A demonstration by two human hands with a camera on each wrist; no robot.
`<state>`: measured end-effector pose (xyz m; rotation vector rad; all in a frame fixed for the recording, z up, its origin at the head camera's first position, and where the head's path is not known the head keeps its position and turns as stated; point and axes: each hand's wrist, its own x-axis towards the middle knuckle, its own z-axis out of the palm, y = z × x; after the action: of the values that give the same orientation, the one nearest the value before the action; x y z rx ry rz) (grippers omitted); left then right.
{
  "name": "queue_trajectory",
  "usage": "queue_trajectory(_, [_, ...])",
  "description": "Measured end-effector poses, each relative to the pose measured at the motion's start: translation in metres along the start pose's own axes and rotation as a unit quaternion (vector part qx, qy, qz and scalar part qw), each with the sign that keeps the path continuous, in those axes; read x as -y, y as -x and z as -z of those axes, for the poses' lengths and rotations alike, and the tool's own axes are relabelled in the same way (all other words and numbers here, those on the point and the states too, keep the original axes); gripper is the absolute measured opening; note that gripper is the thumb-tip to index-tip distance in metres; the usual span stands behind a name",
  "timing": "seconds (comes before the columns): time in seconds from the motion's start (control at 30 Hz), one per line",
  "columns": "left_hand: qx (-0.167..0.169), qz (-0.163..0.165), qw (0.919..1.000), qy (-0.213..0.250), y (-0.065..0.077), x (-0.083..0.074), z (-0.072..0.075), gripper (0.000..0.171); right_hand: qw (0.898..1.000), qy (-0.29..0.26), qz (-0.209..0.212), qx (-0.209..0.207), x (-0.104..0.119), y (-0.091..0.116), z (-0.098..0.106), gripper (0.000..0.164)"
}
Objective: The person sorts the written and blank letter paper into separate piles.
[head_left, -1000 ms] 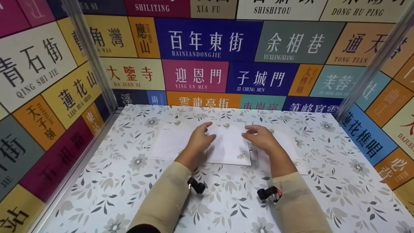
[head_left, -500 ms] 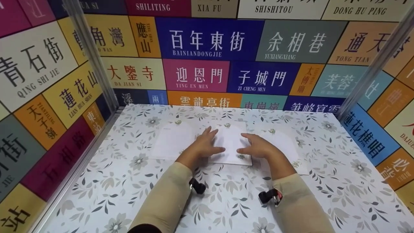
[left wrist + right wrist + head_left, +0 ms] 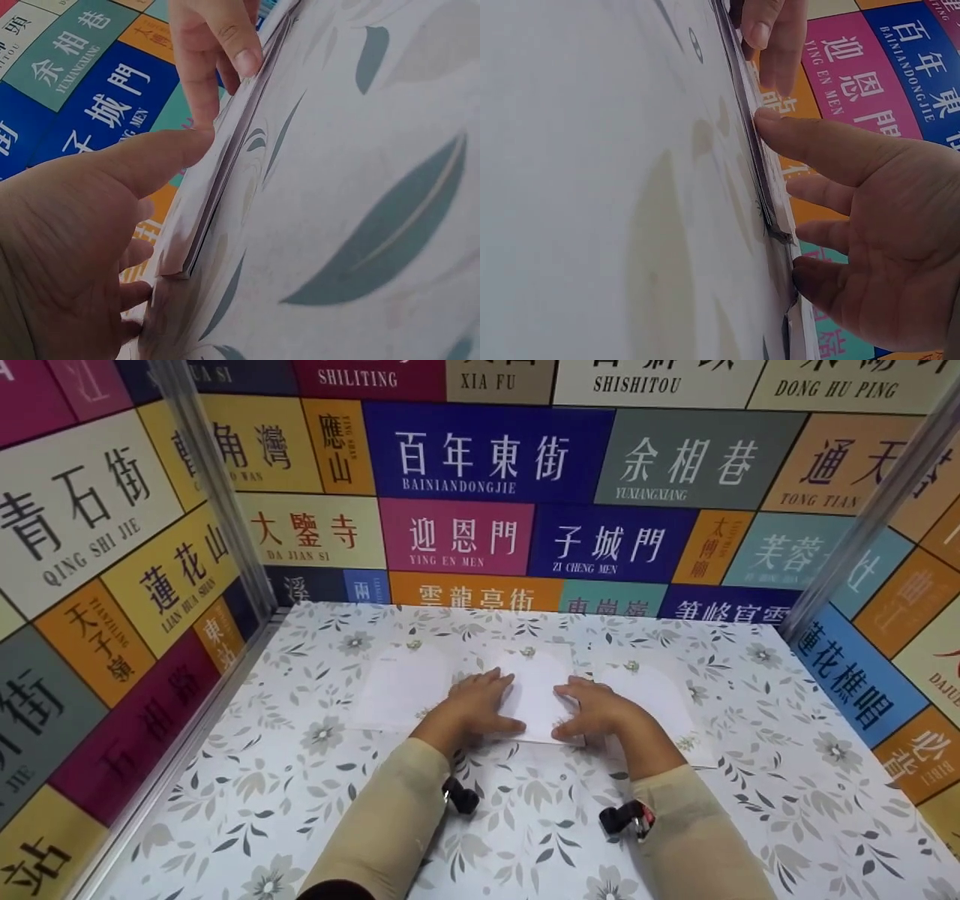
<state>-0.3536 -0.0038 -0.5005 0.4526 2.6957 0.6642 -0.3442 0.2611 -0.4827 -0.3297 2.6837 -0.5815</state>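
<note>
A thin stack of white paper sheets (image 3: 534, 682), printed with small leaf sprigs, lies flat at the middle of the table. My left hand (image 3: 480, 705) is at its left side, fingers spread and thumb over the near edge. Across from it, my right hand (image 3: 600, 712) reaches in at the right side, thumb near the front corner. From the left wrist, the left thumb (image 3: 176, 154) shows at the top of the stack's layered edge (image 3: 202, 217), other fingers beside its corner. In the right wrist view, the right thumb (image 3: 802, 135) comes to the stack's edge.
Similar white sheets lie on both sides, one left (image 3: 397, 682) and one right (image 3: 656, 697). The tabletop (image 3: 525, 825) has a grey leaf and flower print. Colourful sign-covered panels (image 3: 480, 450) stand around the back and sides.
Both hands have come down and toward me along the stack's sides, thumbs now near its front edge. Both hands sit lower over the sheets; the stack looks almost unmoved.
</note>
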Motion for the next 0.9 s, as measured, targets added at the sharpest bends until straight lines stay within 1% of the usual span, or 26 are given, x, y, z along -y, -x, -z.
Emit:
queue_trajectory(0.13, [0.008,0.011,0.9999,-0.005,0.0006,0.0015,-0.0007,0.101,1.000,0.004,-0.008,0.002,0.0001,-0.0004,-0.0015,0.091])
queue_trajectory(0.2, [0.011,0.012,0.9998,-0.011,0.0017,0.0020,-0.0009,0.100,1.000,0.006,-0.010,0.002,0.0009,0.0001,-0.0018,0.091])
queue_trajectory(0.43, [0.002,-0.033,0.9976,-0.061,0.0055,0.0025,0.0005,0.096,1.000,0.023,0.008,-0.004,0.0017,0.0012,-0.0019,0.089])
queue_trajectory(0.53, [0.001,-0.036,0.9973,-0.064,0.0058,0.0027,0.0003,0.095,1.000,0.017,0.004,-0.005,0.0016,0.0017,-0.0018,0.089])
queue_trajectory(0.63, [0.002,-0.032,0.9977,-0.059,0.0050,0.0025,-0.0001,0.094,1.000,0.006,-0.002,-0.005,0.0014,0.0021,-0.0015,0.088])
queue_trajectory(0.8, [0.000,-0.011,0.9989,-0.045,0.0021,0.0008,-0.0016,0.086,1.000,-0.006,-0.008,-0.007,0.0016,0.0003,-0.0016,0.082])
queue_trajectory(0.9, [-0.007,0.000,0.9993,-0.037,0.0008,-0.0012,-0.0021,0.081,1.000,-0.007,-0.007,-0.012,0.0020,-0.0005,-0.0018,0.077])
